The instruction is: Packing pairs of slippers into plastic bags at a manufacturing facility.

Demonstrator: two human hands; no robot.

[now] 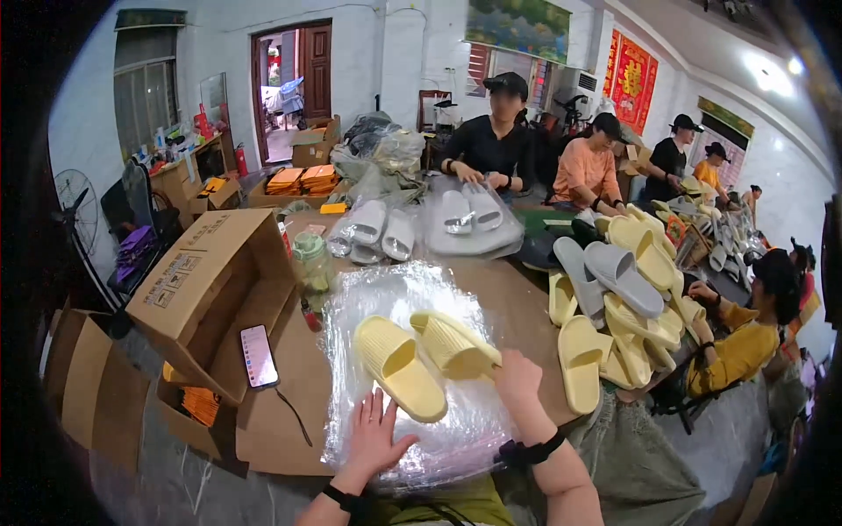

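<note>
Two yellow slippers lie over a stack of clear plastic bags (pixel 351 307) in front of me. My right hand (pixel 519 381) is closed on one end of the right yellow slipper (pixel 454 346), which sits at a slant. The left yellow slipper (pixel 399 368) rests sole down on the bags. Just below its near end, my left hand (pixel 375 436) lies flat on the plastic with fingers spread, holding nothing. Both wrists wear black bands.
Left of the bags are a phone (pixel 258 356), an open cardboard box (pixel 210 294) and a glass jar (pixel 311 263). Yellow and grey slippers (pixel 623 298) are heaped at right. Across the table, a person (pixel 491 145) handles bagged grey slippers (pixel 471 213); more people sit along the right.
</note>
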